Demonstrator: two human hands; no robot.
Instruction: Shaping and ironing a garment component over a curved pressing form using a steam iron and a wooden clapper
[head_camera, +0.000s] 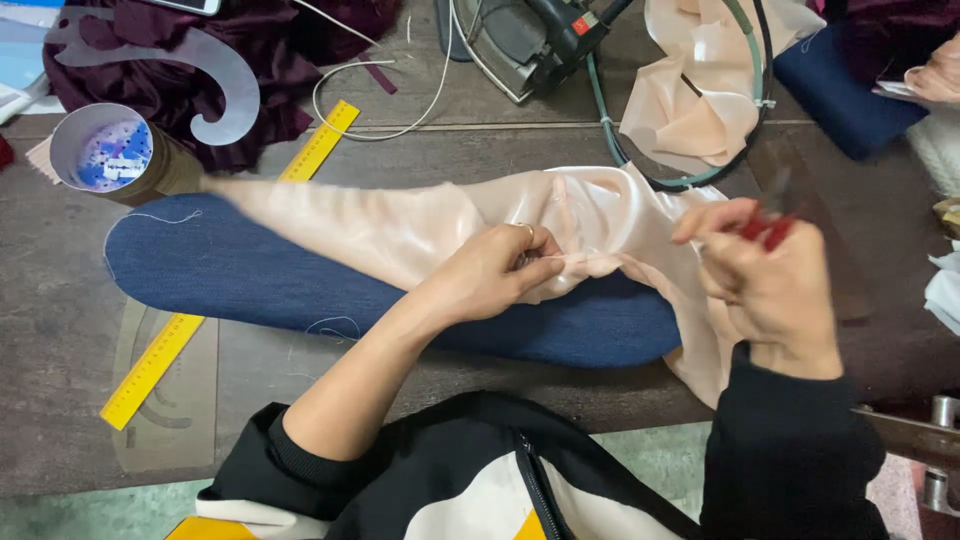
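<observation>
Silky peach cloth (420, 225) is lying across a long blue padded board (250, 275) on the wooden table (60, 330). The left hand (490, 275) is pinching a fold of the cloth, its fingers pressed together on the seam. The right hand (765, 275) is closed around a small red-handled tool (768, 228) (it looks like little snips, but it is blurry). The tip is sitting very near the left fingers (545, 268).

The cloth is thin and slippery, so it could be sliding out of the pinch. Then the sharp tip might be nicking the cloth or poking a finger. The loose end near the round tin (105, 152) could be dragging too, and pulling the fold crooked. A yellow ruler (150, 368) is lying nearby.
</observation>
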